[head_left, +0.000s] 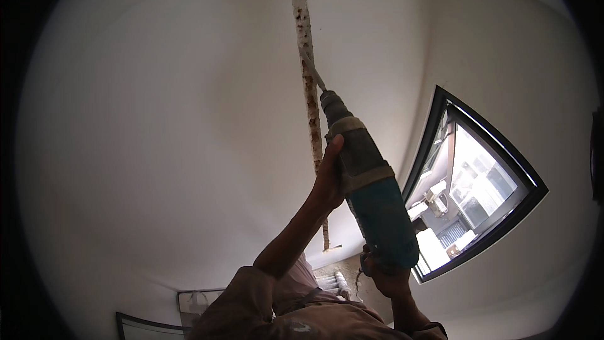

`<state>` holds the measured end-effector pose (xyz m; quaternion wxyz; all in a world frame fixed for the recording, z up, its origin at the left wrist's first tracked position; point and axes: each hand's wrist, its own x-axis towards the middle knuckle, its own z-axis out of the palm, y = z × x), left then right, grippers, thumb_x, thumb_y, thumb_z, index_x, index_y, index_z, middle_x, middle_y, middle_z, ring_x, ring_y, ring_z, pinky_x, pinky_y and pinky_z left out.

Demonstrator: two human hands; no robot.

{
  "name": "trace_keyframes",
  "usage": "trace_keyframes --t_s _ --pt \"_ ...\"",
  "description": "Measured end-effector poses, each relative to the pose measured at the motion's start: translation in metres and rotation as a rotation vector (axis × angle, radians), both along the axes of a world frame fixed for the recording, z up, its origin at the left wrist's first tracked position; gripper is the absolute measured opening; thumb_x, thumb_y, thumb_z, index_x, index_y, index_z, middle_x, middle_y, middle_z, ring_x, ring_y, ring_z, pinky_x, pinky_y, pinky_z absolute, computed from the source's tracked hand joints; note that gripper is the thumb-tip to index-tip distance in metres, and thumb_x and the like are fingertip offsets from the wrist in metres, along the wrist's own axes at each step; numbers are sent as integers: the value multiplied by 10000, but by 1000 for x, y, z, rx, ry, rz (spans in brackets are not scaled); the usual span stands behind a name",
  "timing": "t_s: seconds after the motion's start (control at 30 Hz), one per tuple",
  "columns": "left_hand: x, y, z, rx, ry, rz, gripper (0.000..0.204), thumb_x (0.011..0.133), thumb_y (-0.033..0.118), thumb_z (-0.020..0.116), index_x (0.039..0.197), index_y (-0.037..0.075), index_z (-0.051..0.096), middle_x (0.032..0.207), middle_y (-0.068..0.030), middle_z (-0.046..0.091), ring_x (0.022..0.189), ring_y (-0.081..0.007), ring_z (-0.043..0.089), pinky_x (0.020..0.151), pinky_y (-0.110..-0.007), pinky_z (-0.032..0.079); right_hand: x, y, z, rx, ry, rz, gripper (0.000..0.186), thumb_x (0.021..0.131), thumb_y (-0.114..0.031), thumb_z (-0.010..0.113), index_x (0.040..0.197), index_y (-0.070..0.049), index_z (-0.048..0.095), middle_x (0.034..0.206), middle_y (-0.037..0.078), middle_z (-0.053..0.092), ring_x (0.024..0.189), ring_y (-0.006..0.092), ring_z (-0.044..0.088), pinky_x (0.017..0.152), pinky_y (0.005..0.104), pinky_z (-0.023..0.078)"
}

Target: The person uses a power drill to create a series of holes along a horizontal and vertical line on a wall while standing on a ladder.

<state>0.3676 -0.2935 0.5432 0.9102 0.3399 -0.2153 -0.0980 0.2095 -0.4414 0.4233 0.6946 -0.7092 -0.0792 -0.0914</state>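
Note:
A teal and dark grey rotary hammer (377, 214) is held up against the white wall, its chisel bit (320, 80) pointing away from me. The bit's tip lies at a rough channel (313, 110) cut in the wall, where reddish-brown material shows. My left hand (328, 179) is closed round the tool's front body from the left, thumb along its side. At the rear end, my right hand (387, 277) is wrapped round the handle; the tool's body hides some of its fingers.
To the right is a black-framed window (535, 189) with buildings outside. White rolled or tubular items (336, 283) lie low behind my body. A dark-framed panel (148, 327) stands at the lower left. The channel runs down to a short cross cut (331, 249).

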Motion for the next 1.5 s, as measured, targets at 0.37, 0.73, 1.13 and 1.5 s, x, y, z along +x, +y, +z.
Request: trace_keyframes --t_s 0.37,0.73,1.13,1.5 --pt "27 15 -22 147 23 19 588 912 495 518 1261 28 447 1116 -119 592 1041 -229 602 923 -405 497 36 16 -31 77 -111 96 567 801 35 606 1311 -2 361 1026 123 616 964 189 620 825 319 520" --pt "63 9 -48 210 23 132 589 879 335 656 1301 21 390 1168 -103 545 1075 -206 569 944 -356 486 78 5 -72 508 -52 256 253 800 -30 718 1025 -16 604 920 79 634 845 171 632 744 336 553" --pt "76 42 -51 376 9 139 611 856 486 604 1236 26 470 1099 -101 592 1005 -201 612 892 -371 518 98 66 -142 49 -109 114 282 833 -146 671 1088 -37 617 1035 118 634 978 253 596 902 389 447" --pt "40 35 -43 406 23 102 694 847 529 605 1297 37 413 1145 -112 572 1069 -216 585 940 -393 491 71 51 -135 -168 -110 197 372 873 -104 615 1208 2 492 1131 122 553 1053 206 543 933 320 445"
